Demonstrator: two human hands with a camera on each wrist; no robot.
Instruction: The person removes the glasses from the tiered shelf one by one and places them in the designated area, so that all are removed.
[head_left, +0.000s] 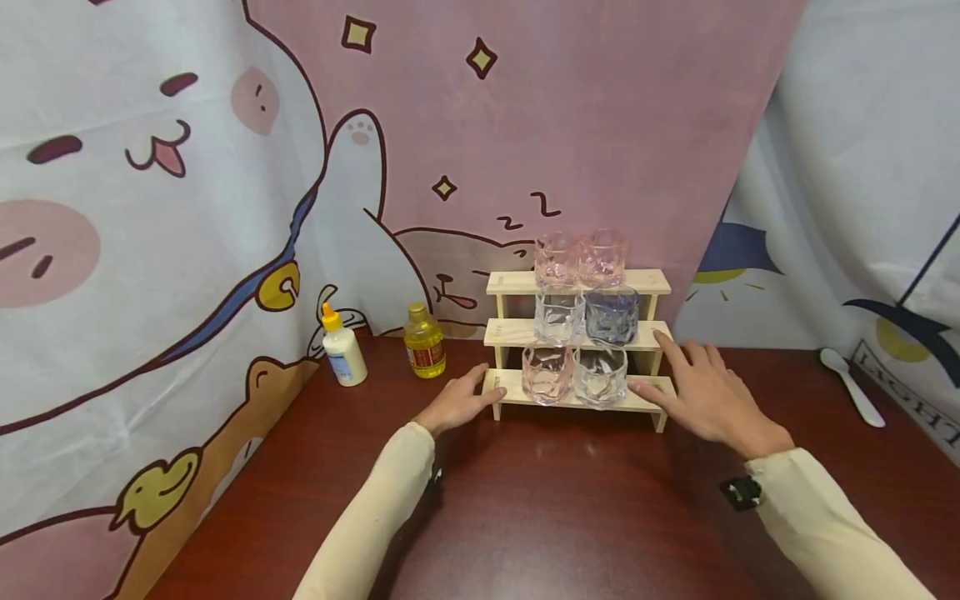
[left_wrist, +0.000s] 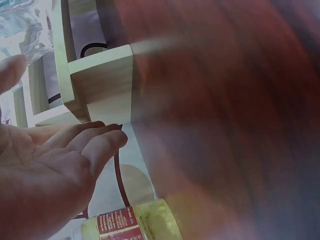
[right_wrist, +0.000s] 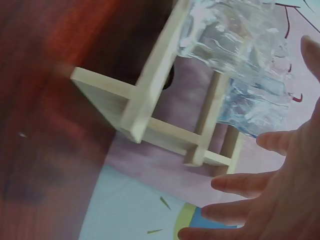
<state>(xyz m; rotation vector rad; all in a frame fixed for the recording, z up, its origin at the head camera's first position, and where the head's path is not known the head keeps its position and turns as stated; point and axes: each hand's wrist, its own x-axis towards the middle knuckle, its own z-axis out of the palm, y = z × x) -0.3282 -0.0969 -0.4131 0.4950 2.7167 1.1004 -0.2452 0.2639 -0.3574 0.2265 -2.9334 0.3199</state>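
A three-step wooden rack point(head_left: 573, 392) stands on the table with two glasses on each step. Pink glasses point(head_left: 602, 257) are on top, a clear glass point(head_left: 558, 317) and a blue-grey glass point(head_left: 611, 315) in the middle, a pink glass point(head_left: 546, 372) and a clear glass point(head_left: 600, 373) at the bottom. My left hand point(head_left: 459, 402) is at the rack's left end, thumb by the bottom step and fingers extended along the side point(left_wrist: 107, 90). Around the right end my right hand point(head_left: 708, 396) spreads its fingers, thumb near the bottom step. Neither hand grips anything.
Left of the rack stand a bottle of yellow oil point(head_left: 425, 342) and a white glue bottle point(head_left: 343, 350) with an orange tip. A white spoon point(head_left: 852, 387) lies far right on the dark red table point(head_left: 540, 517). A printed cloth point(head_left: 637, 125) hangs close behind.
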